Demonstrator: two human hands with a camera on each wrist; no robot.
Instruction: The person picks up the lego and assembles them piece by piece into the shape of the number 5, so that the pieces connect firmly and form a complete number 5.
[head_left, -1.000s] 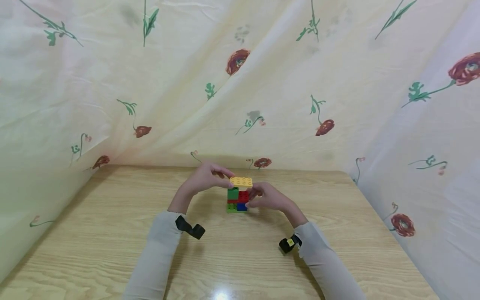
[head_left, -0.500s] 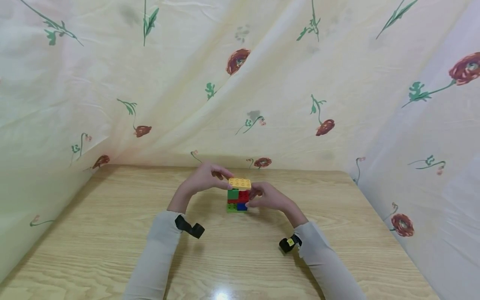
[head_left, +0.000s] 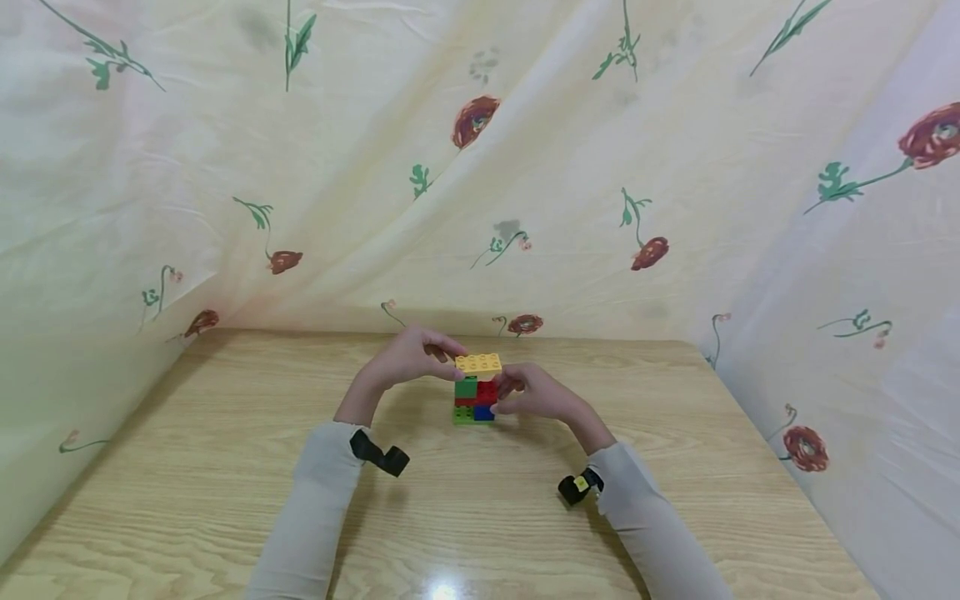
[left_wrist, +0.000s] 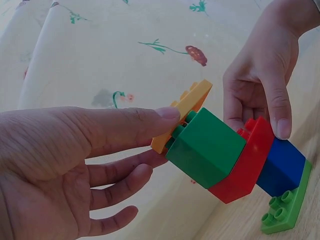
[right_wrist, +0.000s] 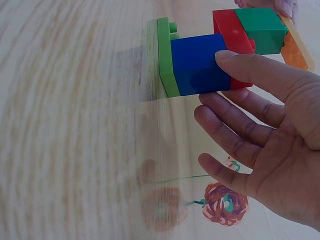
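Yellow plate (head_left: 478,362) now tilted off tower (head_left: 474,400), left hand (head_left: 408,357) pinching its edge, right hand (head_left: 534,393) pinching tower.

Left hand (head_left: 408,357) pinches yellow plate (head_left: 479,363) atop block stack (head_left: 475,400); right hand (head_left: 534,393) steadies stack on table (head_left: 225,467).

You've got a light wood-grain table (head_left: 187,500) with a glare spot at its near edge. A cream cloth backdrop (head_left: 525,150) printed with red flowers and green stems hangs behind the table and wraps both sides, creased in long diagonal folds. Its lower edge meets the tabletop along the back. The same cloth shows in your left wrist view (left_wrist: 100,60), and the wood grain fills your right wrist view (right_wrist: 65,125).
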